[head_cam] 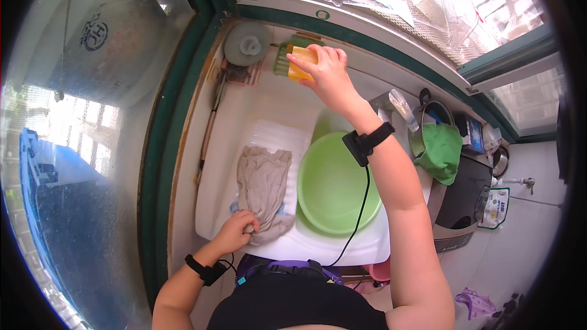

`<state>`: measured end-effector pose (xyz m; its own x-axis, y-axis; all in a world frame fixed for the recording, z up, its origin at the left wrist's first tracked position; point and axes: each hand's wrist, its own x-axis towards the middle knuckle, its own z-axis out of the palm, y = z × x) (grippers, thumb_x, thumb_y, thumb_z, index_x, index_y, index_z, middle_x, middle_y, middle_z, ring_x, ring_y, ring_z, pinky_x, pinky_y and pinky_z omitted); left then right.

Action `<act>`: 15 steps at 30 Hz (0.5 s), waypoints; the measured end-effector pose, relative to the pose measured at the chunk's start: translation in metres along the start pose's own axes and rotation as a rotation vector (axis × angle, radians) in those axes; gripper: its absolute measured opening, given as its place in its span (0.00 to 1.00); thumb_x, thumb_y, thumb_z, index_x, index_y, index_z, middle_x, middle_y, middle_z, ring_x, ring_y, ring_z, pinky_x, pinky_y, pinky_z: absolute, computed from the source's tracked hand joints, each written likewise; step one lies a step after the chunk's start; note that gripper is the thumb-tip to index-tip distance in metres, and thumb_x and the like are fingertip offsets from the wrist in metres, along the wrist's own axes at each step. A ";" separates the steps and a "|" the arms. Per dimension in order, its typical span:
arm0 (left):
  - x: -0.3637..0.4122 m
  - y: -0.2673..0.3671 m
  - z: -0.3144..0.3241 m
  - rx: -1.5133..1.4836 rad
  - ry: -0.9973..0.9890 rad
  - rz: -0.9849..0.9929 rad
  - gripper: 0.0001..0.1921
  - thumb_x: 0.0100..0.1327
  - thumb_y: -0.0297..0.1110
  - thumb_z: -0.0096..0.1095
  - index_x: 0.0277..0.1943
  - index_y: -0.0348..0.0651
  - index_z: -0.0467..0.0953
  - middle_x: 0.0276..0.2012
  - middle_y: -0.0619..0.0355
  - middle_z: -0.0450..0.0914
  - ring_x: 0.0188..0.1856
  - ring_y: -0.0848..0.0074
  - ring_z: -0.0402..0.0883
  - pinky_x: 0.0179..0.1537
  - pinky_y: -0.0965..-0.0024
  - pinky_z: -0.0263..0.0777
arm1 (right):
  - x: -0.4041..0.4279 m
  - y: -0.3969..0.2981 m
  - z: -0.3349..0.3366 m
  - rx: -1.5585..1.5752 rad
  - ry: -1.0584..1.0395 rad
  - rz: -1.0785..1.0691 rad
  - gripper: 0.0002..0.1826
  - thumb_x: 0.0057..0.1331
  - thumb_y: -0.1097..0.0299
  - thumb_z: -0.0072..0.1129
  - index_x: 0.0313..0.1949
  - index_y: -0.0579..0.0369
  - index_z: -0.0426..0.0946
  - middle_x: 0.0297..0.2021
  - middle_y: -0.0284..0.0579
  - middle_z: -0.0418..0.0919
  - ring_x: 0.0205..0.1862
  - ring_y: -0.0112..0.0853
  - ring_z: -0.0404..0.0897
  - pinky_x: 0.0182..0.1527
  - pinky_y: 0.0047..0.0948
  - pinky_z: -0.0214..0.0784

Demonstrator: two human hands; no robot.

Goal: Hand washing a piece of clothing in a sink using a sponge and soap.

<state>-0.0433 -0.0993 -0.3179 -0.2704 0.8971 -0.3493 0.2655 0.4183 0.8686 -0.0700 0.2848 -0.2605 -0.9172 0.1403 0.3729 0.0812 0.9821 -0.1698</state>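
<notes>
A translucent yellow-orange block, seemingly a bar of laundry soap (300, 65), is in the grip of my right hand (328, 68). That arm reaches over the sink to a green slatted soap dish (280, 58) at the back ledge; whether the bar touches the dish, I cannot tell. Below, my left hand (239, 230) holds the near end of a rumpled grey-beige garment or cloth (262, 178). The cloth lies lengthwise on the ribbed washboard surface (275, 134) of the white sink (220, 146). Bits of a blue cloth (281, 209) show beneath it.
A light green basin (337, 183) stands in the sink, beneath my right forearm. At the back left corner are a round grey lid (247, 43) and a brush (238, 74). A green cloth (439, 151) hangs off a pot, beside a dark-topped washing machine (463, 192).
</notes>
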 end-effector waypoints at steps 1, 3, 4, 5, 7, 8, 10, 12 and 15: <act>0.001 -0.001 0.000 -0.009 -0.019 -0.003 0.14 0.38 0.15 0.49 0.30 0.42 0.71 0.33 0.55 0.71 0.41 0.59 0.70 0.43 0.67 0.64 | 0.004 0.003 0.007 -0.003 -0.001 -0.001 0.33 0.49 0.69 0.66 0.56 0.32 0.69 0.51 0.50 0.67 0.53 0.42 0.65 0.57 0.44 0.49; 0.002 -0.002 -0.001 -0.017 -0.035 -0.008 0.14 0.38 0.15 0.49 0.30 0.42 0.71 0.33 0.55 0.71 0.42 0.59 0.70 0.43 0.67 0.64 | 0.012 0.007 0.022 -0.017 -0.030 0.024 0.32 0.50 0.70 0.65 0.56 0.32 0.69 0.50 0.50 0.67 0.53 0.43 0.65 0.57 0.45 0.50; 0.002 0.000 -0.002 -0.026 -0.033 -0.004 0.14 0.38 0.15 0.49 0.30 0.42 0.71 0.33 0.55 0.71 0.41 0.59 0.70 0.44 0.67 0.64 | 0.015 0.009 0.029 -0.015 -0.029 0.022 0.32 0.50 0.70 0.65 0.56 0.32 0.69 0.50 0.50 0.67 0.53 0.43 0.65 0.57 0.45 0.50; 0.002 0.001 -0.002 -0.035 -0.031 0.000 0.14 0.38 0.15 0.49 0.30 0.42 0.71 0.33 0.55 0.71 0.41 0.59 0.70 0.44 0.66 0.64 | 0.016 0.011 0.035 -0.028 -0.018 0.013 0.31 0.51 0.70 0.64 0.56 0.33 0.69 0.50 0.51 0.67 0.53 0.43 0.65 0.57 0.45 0.50; 0.000 0.000 0.000 -0.033 -0.009 0.008 0.14 0.38 0.15 0.49 0.30 0.43 0.71 0.33 0.55 0.71 0.41 0.59 0.70 0.43 0.66 0.64 | 0.019 0.009 0.046 -0.031 -0.012 -0.005 0.30 0.52 0.70 0.63 0.56 0.33 0.69 0.51 0.51 0.67 0.53 0.43 0.65 0.57 0.46 0.50; -0.001 -0.001 0.000 -0.029 0.008 0.024 0.14 0.39 0.15 0.49 0.30 0.43 0.71 0.33 0.55 0.71 0.40 0.59 0.69 0.43 0.66 0.64 | 0.019 0.009 0.050 -0.017 0.006 -0.003 0.29 0.52 0.69 0.63 0.55 0.34 0.70 0.51 0.52 0.67 0.54 0.44 0.64 0.58 0.48 0.49; 0.000 -0.002 0.003 -0.031 0.011 0.013 0.14 0.39 0.15 0.49 0.31 0.43 0.71 0.33 0.55 0.71 0.40 0.59 0.69 0.43 0.66 0.65 | 0.016 0.013 0.059 -0.008 0.021 -0.009 0.28 0.52 0.68 0.62 0.54 0.34 0.70 0.52 0.53 0.67 0.55 0.45 0.64 0.59 0.51 0.48; -0.001 -0.003 0.004 -0.035 0.015 0.000 0.14 0.39 0.15 0.49 0.31 0.43 0.71 0.32 0.55 0.71 0.40 0.59 0.69 0.42 0.67 0.65 | 0.013 0.009 0.063 -0.003 0.086 -0.015 0.27 0.53 0.71 0.60 0.53 0.34 0.71 0.54 0.52 0.66 0.58 0.45 0.62 0.59 0.51 0.47; -0.004 -0.002 0.005 -0.039 0.047 0.004 0.14 0.40 0.16 0.49 0.31 0.43 0.71 0.32 0.55 0.71 0.40 0.59 0.70 0.42 0.67 0.65 | 0.003 -0.014 0.056 -0.115 0.165 0.025 0.28 0.52 0.75 0.58 0.53 0.36 0.71 0.55 0.50 0.65 0.60 0.45 0.61 0.60 0.50 0.47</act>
<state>-0.0378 -0.1031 -0.3195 -0.3132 0.8907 -0.3295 0.2303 0.4079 0.8835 -0.0953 0.2642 -0.3077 -0.8386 0.1747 0.5160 0.1562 0.9845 -0.0794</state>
